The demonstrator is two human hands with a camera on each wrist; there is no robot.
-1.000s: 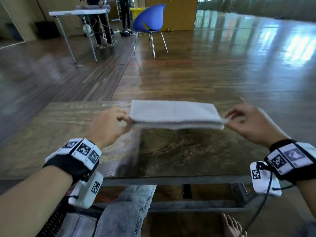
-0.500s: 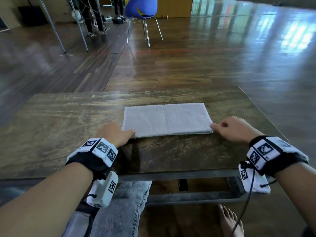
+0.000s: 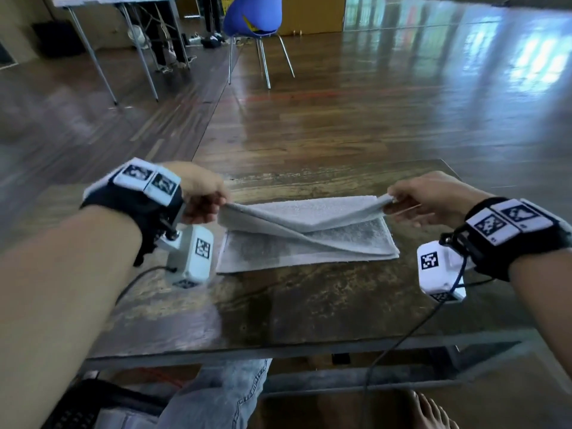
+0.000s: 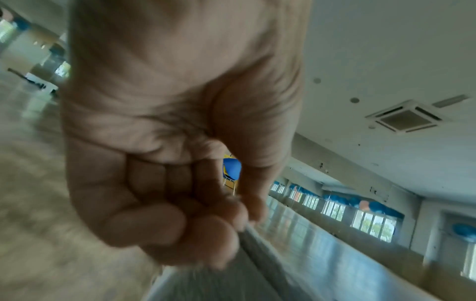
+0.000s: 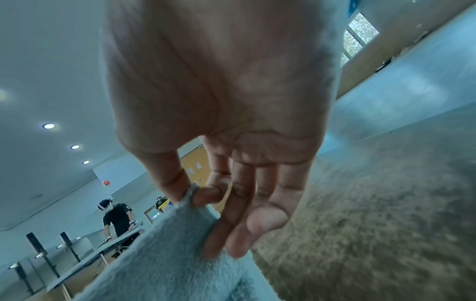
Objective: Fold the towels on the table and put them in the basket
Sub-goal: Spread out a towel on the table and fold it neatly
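Observation:
A grey folded towel (image 3: 309,243) lies on the dark wooden table (image 3: 309,305) in the head view. My left hand (image 3: 204,196) pinches the towel's upper layer at its far left corner and holds it raised. My right hand (image 3: 411,199) pinches the far right corner of that same layer, also lifted. The lower layers stay flat on the table. In the left wrist view curled fingers (image 4: 201,234) grip the towel's edge (image 4: 247,270). In the right wrist view thumb and forefinger (image 5: 203,195) pinch the towel's corner (image 5: 180,234). No basket is in view.
A blue chair (image 3: 252,17) stands on the wooden floor beyond the table. A grey folding table (image 3: 117,1) with a person's legs behind it is at the far left. My knee in jeans (image 3: 216,394) and a bare foot (image 3: 430,413) show below the table's near edge.
The towel was held in the air, then laid flat with both hands at its near corners. Now both hands have moved to the far corners and lifted the top layer.

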